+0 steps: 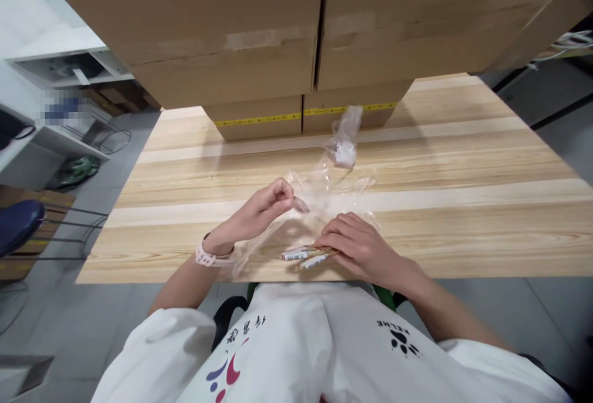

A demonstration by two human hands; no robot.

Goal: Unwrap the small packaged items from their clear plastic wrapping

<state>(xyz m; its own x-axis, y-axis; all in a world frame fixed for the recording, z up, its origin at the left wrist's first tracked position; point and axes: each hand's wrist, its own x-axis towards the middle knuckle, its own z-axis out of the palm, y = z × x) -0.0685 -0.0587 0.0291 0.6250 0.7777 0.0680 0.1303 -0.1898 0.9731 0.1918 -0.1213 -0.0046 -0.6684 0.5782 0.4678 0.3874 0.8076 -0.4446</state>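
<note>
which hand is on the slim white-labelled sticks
The right hand, its fingers at the right ends of the slim sticks; the left hand, with the pale wristband, is apart from them.

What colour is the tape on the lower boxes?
The tape is yellow, seen in the head view.

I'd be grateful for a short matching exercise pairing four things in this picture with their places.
Things
1. Pale pink wristband
2. Yellow tape
3. Slim printed sticks
4. Bunched clear plastic with a white part

Places
A. At the fingers of the right hand
B. On the table, in front of the lower boxes
C. Around the left wrist
D. Across the lower cardboard boxes

Right pairs: 1-C, 2-D, 3-A, 4-B
</note>
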